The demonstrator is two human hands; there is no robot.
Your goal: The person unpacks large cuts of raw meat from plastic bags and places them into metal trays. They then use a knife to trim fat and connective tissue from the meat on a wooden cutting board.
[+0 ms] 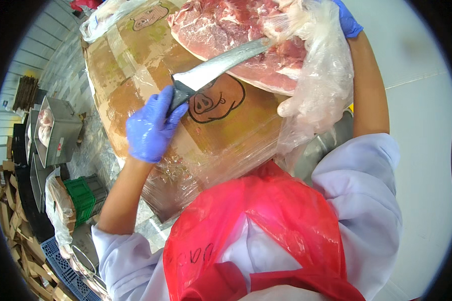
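Observation:
My left hand (153,125), in a blue glove, is closed round the dark handle of a butcher's knife (221,64). The broad curved blade points up and to the right, and its tip reaches the large cut of raw pork (226,30). This meat lies on a cardboard box (135,95) printed with pig heads and covered in clear film. A crumpled clear plastic bag (326,75) drapes over the meat's right side. My right hand (347,22), also blue-gloved, is at the bag's upper right edge; its fingers are hidden behind the plastic and cut off by the frame.
To the left stand metal bins (60,133) with meat inside and a green crate (80,198). Flattened cardboard (20,236) is heaped at the far left. Another plastic-wrapped bundle (105,20) sits on the box's far left corner. A pale wall panel (417,100) rises on the right.

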